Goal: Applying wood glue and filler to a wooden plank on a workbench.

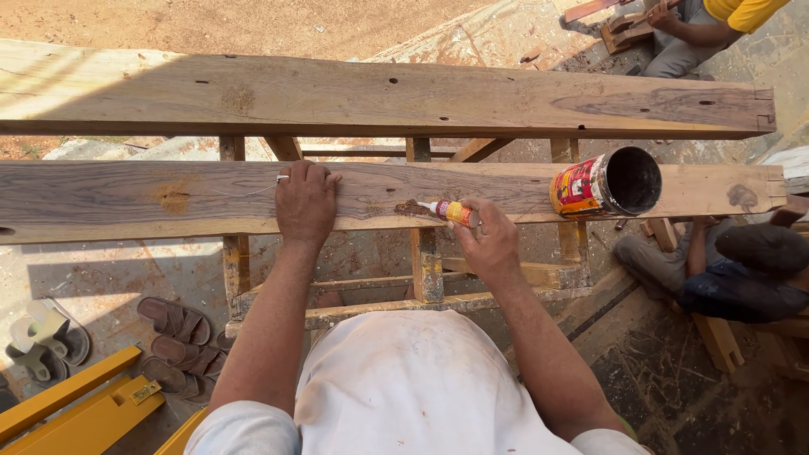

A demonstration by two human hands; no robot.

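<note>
My left hand (305,205) lies palm down on the near wooden plank (126,199), fingers curled over its far edge. My right hand (489,243) grips a small glue bottle (451,211) with a yellow and red label. The bottle's white nozzle points left at a dark patch of sawdust (410,207) on the plank's near edge. A thin pale thread (244,192) runs along the plank to my left hand.
An open red and yellow tin can (608,182) lies on its side on the near plank. A second wide plank (379,97) lies beyond. Sandals (177,337) and yellow metal bars (76,404) lie lower left. One person (733,270) crouches at right, another (699,29) sits top right.
</note>
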